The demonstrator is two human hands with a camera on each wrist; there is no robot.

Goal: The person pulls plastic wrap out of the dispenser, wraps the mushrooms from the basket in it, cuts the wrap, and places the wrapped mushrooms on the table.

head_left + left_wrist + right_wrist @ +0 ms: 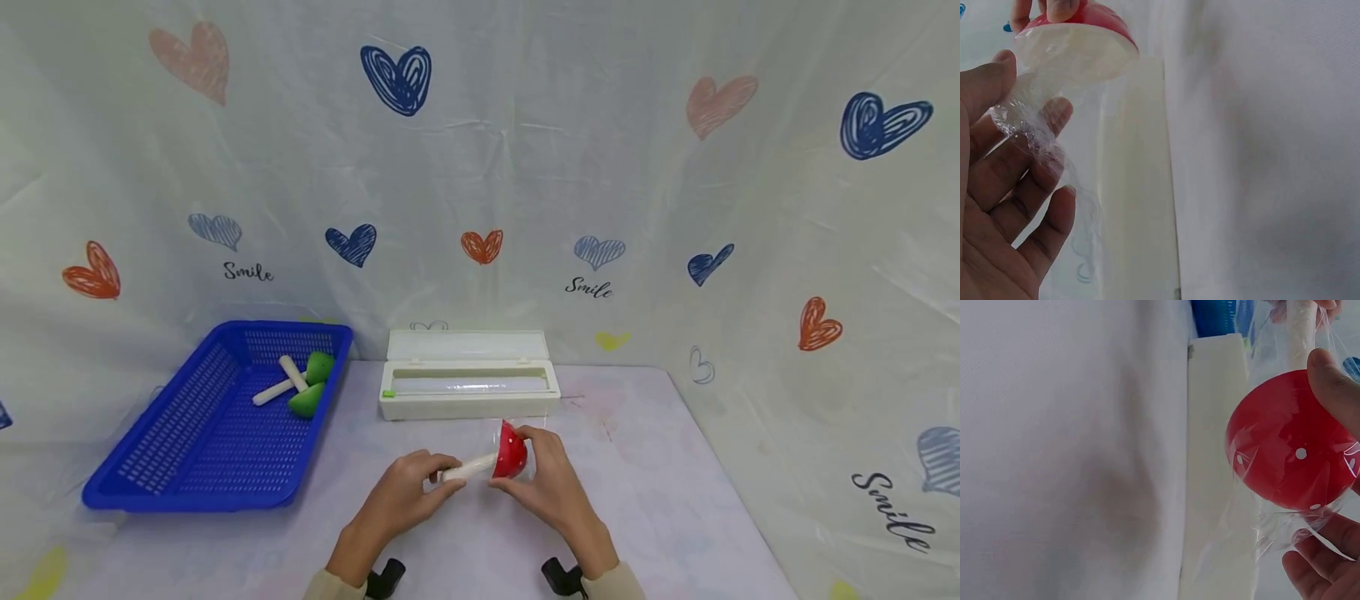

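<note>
A toy mushroom (512,452) with a red, white-dotted cap and a white stem is held over the table, wrapped in clear cling film (1035,134). With thumb and fingers my left hand (408,490) pinches the filmed stem near its end. My right hand (551,483) grips the cap (1291,440) between thumb and fingers. Loose film trails from the stem in the left wrist view and bunches below the cap in the right wrist view. Behind the hands stands a white cling film dispenser (468,406), its lid (468,344) raised and a roll inside.
A blue perforated basket (187,500) stands at the left, holding two green-capped toy mushrooms (307,402) with white stems. The pale table (675,500) meets a white curtain printed with hearts (510,167) at the back and right.
</note>
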